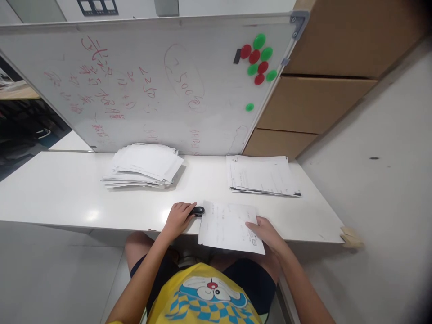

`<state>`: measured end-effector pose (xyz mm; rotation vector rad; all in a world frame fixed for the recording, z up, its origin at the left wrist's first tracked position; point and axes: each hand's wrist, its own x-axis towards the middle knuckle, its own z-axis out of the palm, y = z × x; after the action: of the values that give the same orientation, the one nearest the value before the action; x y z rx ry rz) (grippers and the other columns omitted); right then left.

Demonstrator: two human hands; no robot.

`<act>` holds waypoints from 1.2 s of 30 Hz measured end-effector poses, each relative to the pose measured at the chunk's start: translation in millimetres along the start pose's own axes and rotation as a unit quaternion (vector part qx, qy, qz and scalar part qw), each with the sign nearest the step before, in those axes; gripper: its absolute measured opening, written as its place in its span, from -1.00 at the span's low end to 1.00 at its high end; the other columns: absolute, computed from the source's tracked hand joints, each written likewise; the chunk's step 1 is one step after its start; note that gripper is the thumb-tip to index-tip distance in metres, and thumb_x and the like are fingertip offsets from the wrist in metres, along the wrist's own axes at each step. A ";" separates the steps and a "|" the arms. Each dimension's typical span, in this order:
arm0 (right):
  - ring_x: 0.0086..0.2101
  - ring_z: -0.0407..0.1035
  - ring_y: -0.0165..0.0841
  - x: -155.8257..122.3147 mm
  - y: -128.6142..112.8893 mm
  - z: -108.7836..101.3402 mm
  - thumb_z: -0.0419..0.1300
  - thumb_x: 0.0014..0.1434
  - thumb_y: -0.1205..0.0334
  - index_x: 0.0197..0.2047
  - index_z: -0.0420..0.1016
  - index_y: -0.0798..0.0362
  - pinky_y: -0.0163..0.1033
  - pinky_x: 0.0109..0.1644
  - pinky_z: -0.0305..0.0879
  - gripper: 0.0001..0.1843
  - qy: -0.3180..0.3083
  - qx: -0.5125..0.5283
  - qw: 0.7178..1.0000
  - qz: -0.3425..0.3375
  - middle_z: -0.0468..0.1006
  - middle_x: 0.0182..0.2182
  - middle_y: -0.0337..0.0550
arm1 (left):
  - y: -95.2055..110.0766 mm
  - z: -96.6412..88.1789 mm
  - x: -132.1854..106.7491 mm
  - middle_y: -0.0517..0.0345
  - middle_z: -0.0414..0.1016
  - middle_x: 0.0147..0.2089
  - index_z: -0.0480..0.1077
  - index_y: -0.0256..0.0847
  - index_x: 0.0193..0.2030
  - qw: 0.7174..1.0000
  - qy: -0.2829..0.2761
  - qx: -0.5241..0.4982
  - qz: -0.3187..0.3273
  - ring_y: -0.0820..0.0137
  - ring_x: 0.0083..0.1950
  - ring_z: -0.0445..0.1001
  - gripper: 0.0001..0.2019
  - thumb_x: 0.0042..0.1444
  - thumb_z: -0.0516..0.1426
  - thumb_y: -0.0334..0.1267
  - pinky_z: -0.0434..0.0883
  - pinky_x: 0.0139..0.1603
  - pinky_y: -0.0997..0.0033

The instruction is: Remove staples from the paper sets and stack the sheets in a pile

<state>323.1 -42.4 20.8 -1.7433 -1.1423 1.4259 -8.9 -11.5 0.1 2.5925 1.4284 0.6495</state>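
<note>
My left hand (pixel 177 218) rests on the white table (pixel 67 189) near its front edge, fingers curled over a small black stapler (pixel 197 210) whose tip pokes out to the right. My right hand (pixel 266 232) lies on the lower right corner of a thin set of printed sheets (pixel 227 226), fingers closed on that corner. These sheets hang slightly over the table's front edge, and their top left corner sits beside the stapler.
A thick, fanned stack of white paper (pixel 143 165) lies at the back left. A flatter stack of printed pages (pixel 261 175) lies at the back right. A whiteboard (pixel 151 85) with red writing and coloured magnets (pixel 258 58) stands behind. Cardboard boxes (pixel 320 103) rise at the right.
</note>
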 end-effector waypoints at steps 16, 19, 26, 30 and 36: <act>-0.32 0.50 -0.15 -14.6 -19.7 -4.0 0.19 -0.03 0.18 -0.27 0.53 0.14 -0.21 -0.36 0.36 -0.73 -0.031 -0.073 0.997 -0.024 0.64 -0.32 -0.04 | 0.6 0.3 0.7 -0.03 0.45 -0.01 0.24 -0.10 0.24 0.997 0.043 0.027 0.063 0.26 -0.03 0.42 -0.61 0.29 -0.01 -0.32 0.31 -0.09 0.23; -0.33 0.50 -0.14 -18.2 -17.9 -8.1 0.19 -0.03 0.19 -0.26 0.55 0.13 -0.21 -0.36 0.36 -0.73 -0.038 -0.075 0.996 -0.025 0.63 -0.33 -0.05 | -1.5 1.1 0.2 -0.03 0.46 -0.02 0.23 -0.11 0.24 0.996 0.060 0.013 0.070 0.28 -0.04 0.42 -0.61 0.28 0.00 -0.33 0.32 -0.09 0.25; -0.33 0.50 -0.17 -15.1 -10.3 -2.8 0.20 0.01 0.15 -0.19 0.54 0.11 -0.22 -0.36 0.36 -0.70 -0.024 -0.041 0.999 -0.026 0.63 -0.26 -0.04 | 0.3 1.0 3.0 -0.02 0.47 -0.02 0.26 -0.10 0.22 0.996 0.052 0.013 0.074 0.29 -0.05 0.42 -0.63 0.28 0.02 -0.31 0.32 -0.10 0.24; -0.33 0.51 -0.16 -11.9 -10.3 3.2 0.23 0.01 0.12 -0.22 0.53 0.13 -0.22 -0.37 0.35 -0.70 -0.013 -0.016 1.000 -0.019 0.63 -0.26 -0.02 | 1.4 1.7 2.8 -0.01 0.47 -0.03 0.28 -0.10 0.20 0.996 0.055 0.012 0.064 0.29 -0.05 0.41 -0.63 0.26 0.03 -0.31 0.31 -0.09 0.25; -0.32 0.50 -0.16 -13.4 -3.3 7.2 0.22 0.04 0.05 -0.16 0.53 0.12 -0.20 -0.34 0.36 -0.63 -0.016 0.035 0.999 -0.021 0.63 -0.31 -0.04 | -4.8 1.1 6.3 -0.03 0.46 -0.05 0.27 -0.10 0.22 0.995 0.006 0.041 0.095 0.24 -0.08 0.39 -0.60 0.25 0.01 -0.38 0.30 -0.16 0.24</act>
<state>314.6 -53.4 27.9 -1.6442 -1.1260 1.4564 -9.3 -3.5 -0.3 2.8180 1.2470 0.6410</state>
